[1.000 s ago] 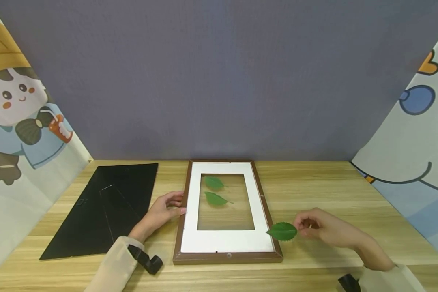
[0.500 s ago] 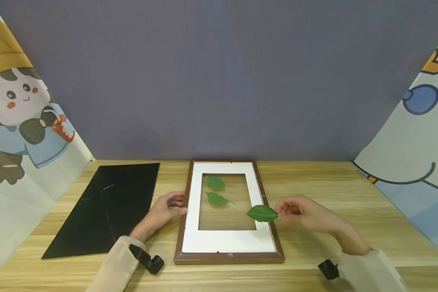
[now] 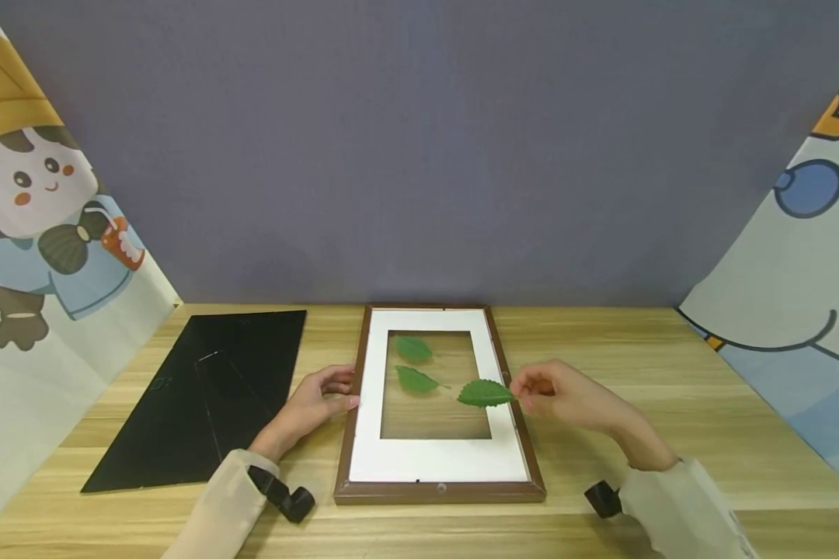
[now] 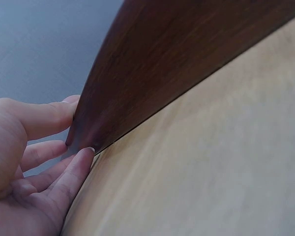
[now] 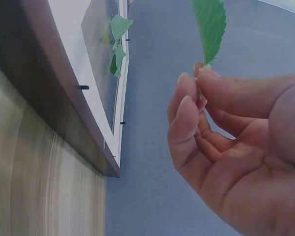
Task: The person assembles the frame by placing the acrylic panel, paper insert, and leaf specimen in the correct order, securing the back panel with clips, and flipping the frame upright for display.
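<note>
A brown picture frame (image 3: 440,493) with a white mat lies flat on the table. Two green leaves, an upper leaf (image 3: 412,348) and a lower leaf (image 3: 416,380), lie inside its window. My left hand (image 3: 312,404) holds the frame's left side, thumb on the upper edge and fingers against the side. Between thumb and fingertips, my right hand (image 3: 566,396) pinches a third, serrated leaf (image 3: 485,393) by its stem, over the window's right part. In the right wrist view this leaf (image 5: 211,27) stands out beyond the fingertips.
To the left, a black backing board (image 3: 203,396) lies on the wooden table (image 3: 615,341). A grey panel (image 3: 419,155) rises behind the table. Cartoon-printed sheets flank both sides.
My right hand has moved left and away from me, carrying the serrated leaf from beyond the frame's lower right side to over its window. The left hand stays on the frame.
</note>
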Available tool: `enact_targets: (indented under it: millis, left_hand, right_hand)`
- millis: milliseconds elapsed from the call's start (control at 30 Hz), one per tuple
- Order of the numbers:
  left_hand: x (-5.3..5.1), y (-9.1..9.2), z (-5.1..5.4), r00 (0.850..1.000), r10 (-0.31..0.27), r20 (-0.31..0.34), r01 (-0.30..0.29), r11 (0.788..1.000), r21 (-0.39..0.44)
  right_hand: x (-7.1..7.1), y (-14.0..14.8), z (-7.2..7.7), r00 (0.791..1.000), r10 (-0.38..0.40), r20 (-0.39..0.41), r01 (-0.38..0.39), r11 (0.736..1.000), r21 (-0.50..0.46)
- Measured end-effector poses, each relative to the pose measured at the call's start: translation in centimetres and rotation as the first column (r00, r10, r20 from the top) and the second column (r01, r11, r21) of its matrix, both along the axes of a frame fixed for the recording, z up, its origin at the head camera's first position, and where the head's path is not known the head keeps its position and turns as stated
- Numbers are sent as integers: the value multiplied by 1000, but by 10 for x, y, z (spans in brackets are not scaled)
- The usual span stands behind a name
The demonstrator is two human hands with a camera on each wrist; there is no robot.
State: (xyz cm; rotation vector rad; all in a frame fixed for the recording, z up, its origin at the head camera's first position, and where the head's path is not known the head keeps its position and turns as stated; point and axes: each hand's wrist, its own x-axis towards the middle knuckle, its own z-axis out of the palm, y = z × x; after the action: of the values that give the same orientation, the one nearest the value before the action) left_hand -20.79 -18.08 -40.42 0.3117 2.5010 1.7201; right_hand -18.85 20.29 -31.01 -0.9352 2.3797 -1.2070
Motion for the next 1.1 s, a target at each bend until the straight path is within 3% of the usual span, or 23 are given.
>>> enact_targets:
  millis: [833,1100]
  left_hand:
    - [-1,0,0,1000,13,6,-13,1000,-1]
    - [-1,0,0,1000,3,3,-3,1000,-4]
  right_hand:
    - [-13,-26,-6,997,-74,-7,74,997,31]
    - [-16,-33,-4,995,-93,27,93,996,18]
